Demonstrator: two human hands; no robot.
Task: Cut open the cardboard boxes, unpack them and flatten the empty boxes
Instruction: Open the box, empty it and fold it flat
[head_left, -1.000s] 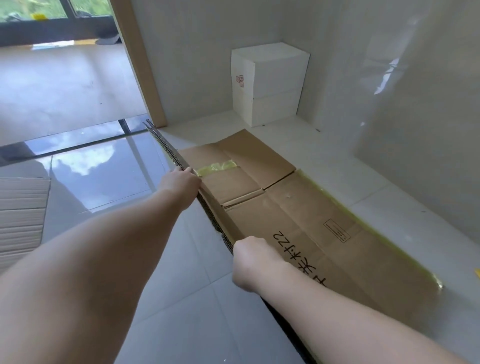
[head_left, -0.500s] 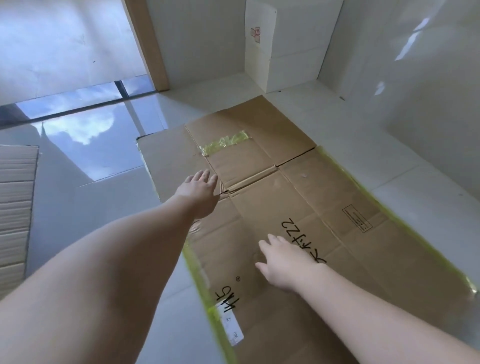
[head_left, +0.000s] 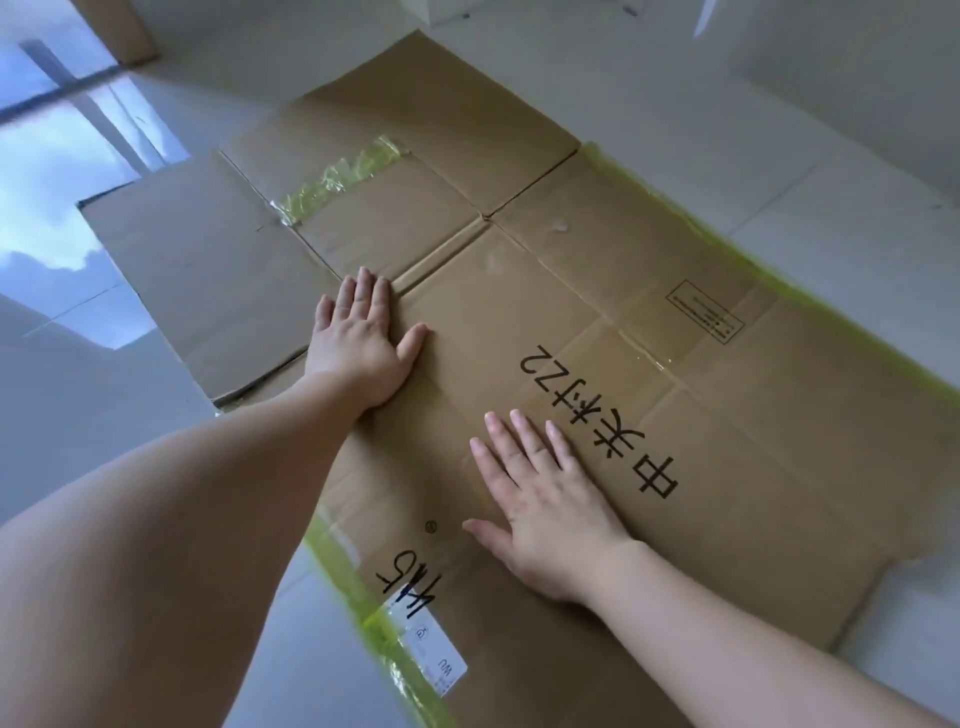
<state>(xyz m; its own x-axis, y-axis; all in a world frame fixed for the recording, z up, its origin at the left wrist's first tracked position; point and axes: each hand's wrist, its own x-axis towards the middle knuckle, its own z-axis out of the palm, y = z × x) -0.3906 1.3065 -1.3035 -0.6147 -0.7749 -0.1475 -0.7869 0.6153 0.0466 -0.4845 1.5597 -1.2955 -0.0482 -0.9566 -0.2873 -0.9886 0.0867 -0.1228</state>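
Observation:
A large brown cardboard box (head_left: 649, 249) lies flattened on the white tiled floor, with black handwritten characters, a printed square mark and yellow-green tape along its edges. My left hand (head_left: 363, 343) presses palm down on it near the crease where the flaps meet, fingers spread. My right hand (head_left: 540, 504) lies flat on the panel closer to me, beside the black writing. Neither hand holds anything. A white shipping label (head_left: 431, 649) is stuck at the near left edge.
A strip of crumpled yellow-green tape (head_left: 337, 179) stays on a far flap. A glossy dark floor strip (head_left: 62, 171) reflects the sky at the left. A wooden door frame foot (head_left: 122, 31) stands at the top left, and a wall (head_left: 857, 78) rises at the far right.
The upright folded box was let go and dropped flat onto the floor. Both hands went from gripping its edge to pressing palm down on the cardboard, and the view moved closer.

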